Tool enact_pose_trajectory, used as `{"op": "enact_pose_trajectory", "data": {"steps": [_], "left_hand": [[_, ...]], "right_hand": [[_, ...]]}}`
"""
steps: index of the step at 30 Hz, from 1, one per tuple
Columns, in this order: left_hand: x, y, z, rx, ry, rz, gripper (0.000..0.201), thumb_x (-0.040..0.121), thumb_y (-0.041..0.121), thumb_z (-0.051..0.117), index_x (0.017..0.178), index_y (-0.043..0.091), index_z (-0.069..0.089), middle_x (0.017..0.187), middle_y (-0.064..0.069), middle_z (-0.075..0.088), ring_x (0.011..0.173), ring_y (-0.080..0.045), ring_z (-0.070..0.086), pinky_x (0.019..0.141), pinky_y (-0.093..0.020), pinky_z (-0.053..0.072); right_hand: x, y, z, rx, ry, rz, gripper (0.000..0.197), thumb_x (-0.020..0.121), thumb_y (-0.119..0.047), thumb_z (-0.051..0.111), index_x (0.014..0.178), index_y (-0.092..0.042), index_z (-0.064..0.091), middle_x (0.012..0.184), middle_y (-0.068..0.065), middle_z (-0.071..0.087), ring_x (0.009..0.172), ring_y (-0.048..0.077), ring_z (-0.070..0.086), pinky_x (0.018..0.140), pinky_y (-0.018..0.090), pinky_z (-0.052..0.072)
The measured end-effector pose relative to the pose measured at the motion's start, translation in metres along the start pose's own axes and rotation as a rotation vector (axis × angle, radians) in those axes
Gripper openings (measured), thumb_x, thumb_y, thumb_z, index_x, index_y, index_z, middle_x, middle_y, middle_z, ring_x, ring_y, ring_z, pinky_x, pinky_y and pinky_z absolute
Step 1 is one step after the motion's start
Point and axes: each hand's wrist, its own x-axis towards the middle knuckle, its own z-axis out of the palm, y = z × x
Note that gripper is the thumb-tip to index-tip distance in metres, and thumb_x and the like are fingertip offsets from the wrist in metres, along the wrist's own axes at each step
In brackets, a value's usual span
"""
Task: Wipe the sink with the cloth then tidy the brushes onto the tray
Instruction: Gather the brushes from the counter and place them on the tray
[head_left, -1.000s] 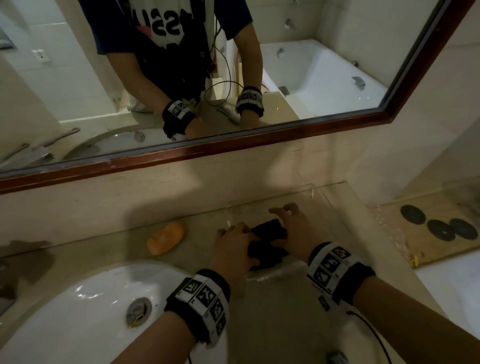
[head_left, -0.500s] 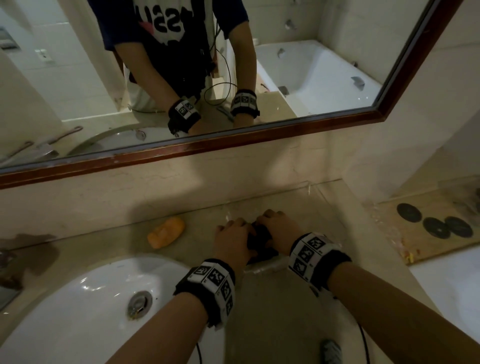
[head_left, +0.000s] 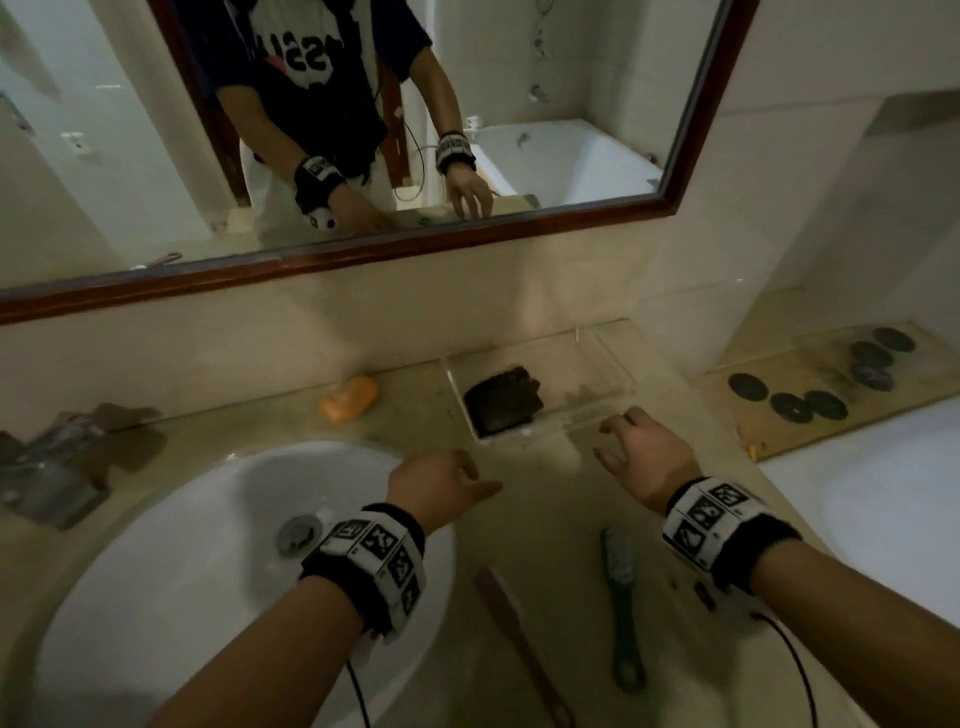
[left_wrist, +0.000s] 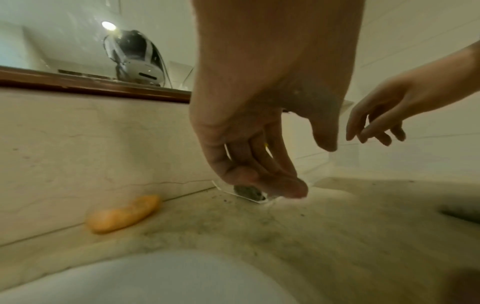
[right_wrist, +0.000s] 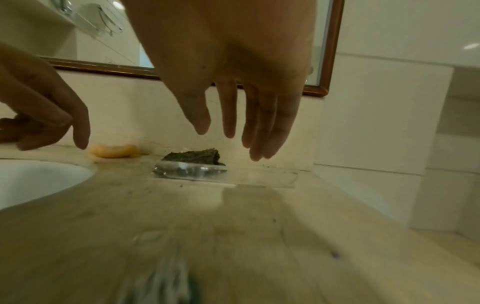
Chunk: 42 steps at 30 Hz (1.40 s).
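Note:
A dark folded cloth (head_left: 503, 408) lies in the left end of a clear tray (head_left: 597, 387) against the back wall. Both hands hover over the counter in front of it and hold nothing. My left hand (head_left: 452, 475) hangs with relaxed fingers above the right rim of the white sink (head_left: 182, 545). My right hand (head_left: 623, 441) is spread just before the tray's front edge. A green-handled brush (head_left: 621, 597) and a brown-handled brush (head_left: 519, 639) lie on the counter between my forearms. In the right wrist view the cloth (right_wrist: 194, 157) sits beyond the fingers (right_wrist: 257, 144).
An orange soap bar (head_left: 349, 397) lies by the wall left of the tray. A metal tap fitting (head_left: 52, 467) stands at the far left. A wooden board with dark discs (head_left: 810, 395) lies at the right, with a white tub (head_left: 883, 493) below it. The mirror hangs above.
Both hands have let go of the cloth and drawn back toward me. The cloth stays in the tray. The view has dropped, which brings the two brushes into sight.

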Motion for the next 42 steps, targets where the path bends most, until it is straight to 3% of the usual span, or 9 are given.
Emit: {"op": "enact_pose_trajectory", "data": {"steps": [3, 8, 16, 19, 22, 26, 32, 39, 42], "left_hand": [[-0.030, 0.010, 0.026, 0.068, -0.103, -0.005, 0.061, 0.076, 0.073, 0.050, 0.096, 0.017, 0.067, 0.086, 0.000, 0.073, 0.077, -0.018, 0.069, 0.077, -0.031, 0.056], [-0.055, 0.014, 0.064, 0.068, -0.190, -0.045, 0.061, 0.072, 0.064, 0.062, 0.108, 0.014, 0.061, 0.108, -0.005, 0.066, 0.100, -0.023, 0.064, 0.080, -0.032, 0.052], [-0.064, 0.018, 0.081, -0.253, -0.117, -0.109, 0.038, 0.080, 0.022, 0.067, 0.113, 0.006, 0.055, 0.108, -0.010, 0.060, 0.101, -0.023, 0.060, 0.076, -0.027, 0.048], [-0.057, 0.021, 0.072, -0.348, -0.067, -0.092, 0.036, 0.079, 0.017, 0.064, 0.111, 0.006, 0.053, 0.111, -0.017, 0.064, 0.100, -0.030, 0.064, 0.079, -0.035, 0.055], [-0.045, 0.021, 0.063, -0.445, 0.006, -0.070, 0.022, 0.077, 0.014, 0.060, 0.095, 0.014, 0.048, 0.090, -0.013, 0.063, 0.091, -0.033, 0.067, 0.076, -0.039, 0.057], [-0.024, 0.025, 0.047, -0.539, 0.066, -0.087, 0.033, 0.076, 0.010, 0.062, 0.106, 0.016, 0.049, 0.087, -0.007, 0.058, 0.087, -0.026, 0.066, 0.075, -0.034, 0.058], [0.004, 0.038, 0.031, -0.621, 0.130, -0.042, 0.029, 0.082, -0.001, 0.057, 0.102, 0.016, 0.043, 0.067, 0.003, 0.045, 0.057, -0.007, 0.046, 0.044, -0.012, 0.039], [0.016, 0.041, 0.023, -0.521, 0.187, -0.024, 0.026, 0.082, 0.006, 0.057, 0.103, 0.017, 0.047, 0.070, 0.004, 0.050, 0.074, -0.020, 0.055, 0.066, -0.028, 0.046], [0.022, 0.047, 0.014, -0.496, 0.229, 0.008, 0.034, 0.085, 0.009, 0.057, 0.117, 0.015, 0.049, 0.091, -0.008, 0.063, 0.081, -0.024, 0.062, 0.064, -0.027, 0.048]], "right_hand": [[-0.038, 0.001, 0.010, -0.054, -0.171, 0.057, 0.054, 0.095, -0.049, 0.042, 0.138, -0.016, 0.040, 0.140, 0.009, 0.047, 0.122, 0.026, 0.052, 0.096, 0.032, 0.044], [-0.074, -0.004, 0.041, -0.052, -0.381, 0.164, 0.076, 0.088, -0.056, 0.052, 0.146, -0.015, 0.025, 0.145, 0.009, 0.043, 0.127, 0.027, 0.049, 0.101, 0.036, 0.046], [-0.084, -0.024, 0.065, 0.082, -0.234, 0.186, 0.072, 0.092, -0.032, 0.054, 0.149, -0.014, 0.014, 0.146, 0.013, 0.033, 0.127, 0.031, 0.045, 0.101, 0.037, 0.043], [-0.077, -0.028, 0.068, 0.076, -0.249, 0.157, 0.069, 0.093, -0.022, 0.050, 0.150, -0.017, 0.012, 0.148, 0.016, 0.027, 0.129, 0.033, 0.041, 0.105, 0.040, 0.041], [-0.069, -0.028, 0.068, 0.013, -0.228, 0.116, 0.072, 0.092, -0.012, 0.051, 0.151, -0.017, 0.009, 0.150, 0.018, 0.023, 0.132, 0.034, 0.036, 0.107, 0.038, 0.037], [-0.050, -0.025, 0.070, -0.036, -0.222, 0.141, 0.071, 0.095, -0.009, 0.046, 0.152, -0.014, 0.003, 0.157, 0.019, 0.012, 0.140, 0.036, 0.025, 0.114, 0.041, 0.030], [-0.018, -0.011, 0.058, 0.000, -0.321, 0.192, 0.053, 0.094, -0.012, 0.046, 0.142, -0.012, 0.024, 0.143, 0.020, 0.030, 0.131, 0.036, 0.032, 0.104, 0.045, 0.039], [0.007, -0.005, 0.037, 0.091, -0.285, 0.140, 0.060, 0.091, -0.015, 0.055, 0.142, -0.012, 0.024, 0.145, 0.019, 0.028, 0.135, 0.037, 0.028, 0.108, 0.045, 0.036], [0.020, -0.006, 0.016, 0.110, -0.215, 0.106, 0.066, 0.080, -0.017, 0.067, 0.136, -0.009, 0.032, 0.136, 0.019, 0.037, 0.126, 0.036, 0.039, 0.100, 0.038, 0.042]]}}
